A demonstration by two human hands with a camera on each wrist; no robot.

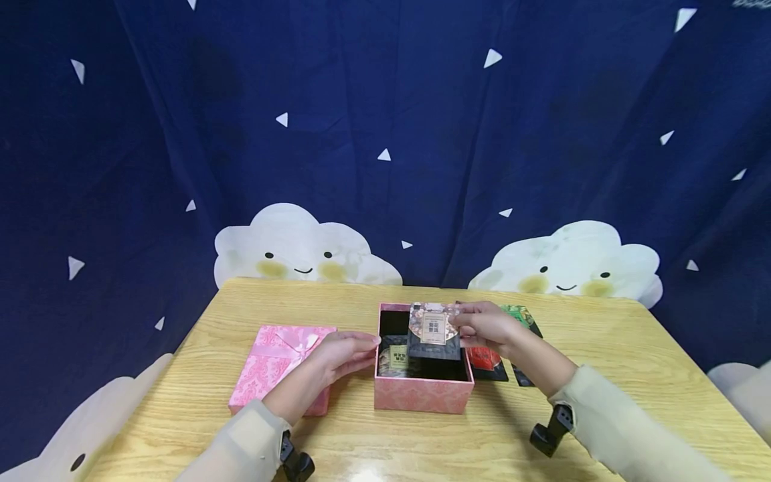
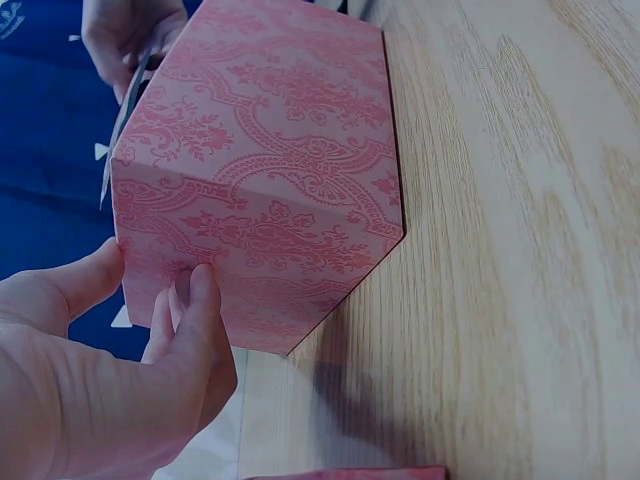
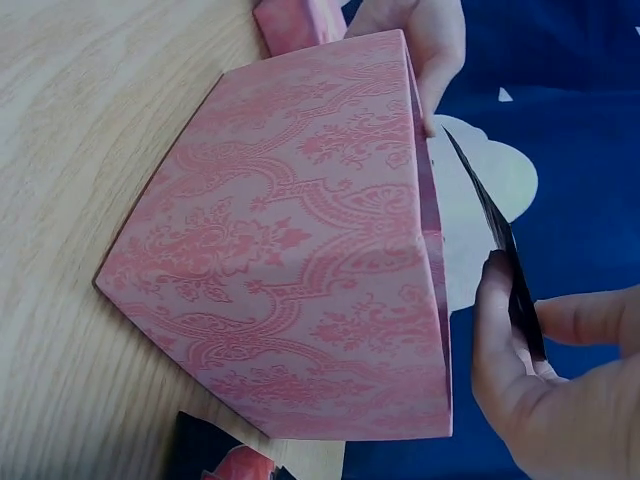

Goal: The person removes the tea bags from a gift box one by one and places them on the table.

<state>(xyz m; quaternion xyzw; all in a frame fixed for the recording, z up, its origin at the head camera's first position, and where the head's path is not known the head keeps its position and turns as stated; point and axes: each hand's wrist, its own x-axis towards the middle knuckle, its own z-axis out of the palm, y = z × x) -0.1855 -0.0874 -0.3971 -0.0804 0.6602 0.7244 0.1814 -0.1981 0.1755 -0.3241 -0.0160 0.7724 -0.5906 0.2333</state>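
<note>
A pink patterned gift box [image 1: 421, 395] stands without its lid in the middle of the table. My left hand [image 1: 348, 353] holds its left wall, thumb at the rim and fingers against the outside. My right hand [image 1: 486, 326] pinches a flat dark tea packet [image 1: 432, 349] with a floral print and pale label above the box. In the right wrist view, thumb and fingers grip this tea packet [image 3: 505, 240] by its edge. Another dark packet [image 1: 399, 357] with a yellowish label lies inside the box on the left; the held packet hides part of the interior.
The pink box lid [image 1: 265, 361] with a ribbon bow lies left of the box. A red-and-black packet [image 1: 489, 365] and a green-and-black packet [image 1: 523, 316] lie to the right, partly behind my right hand. A dark blue curtain [image 1: 385, 100] hangs behind the wooden table [image 1: 602, 375].
</note>
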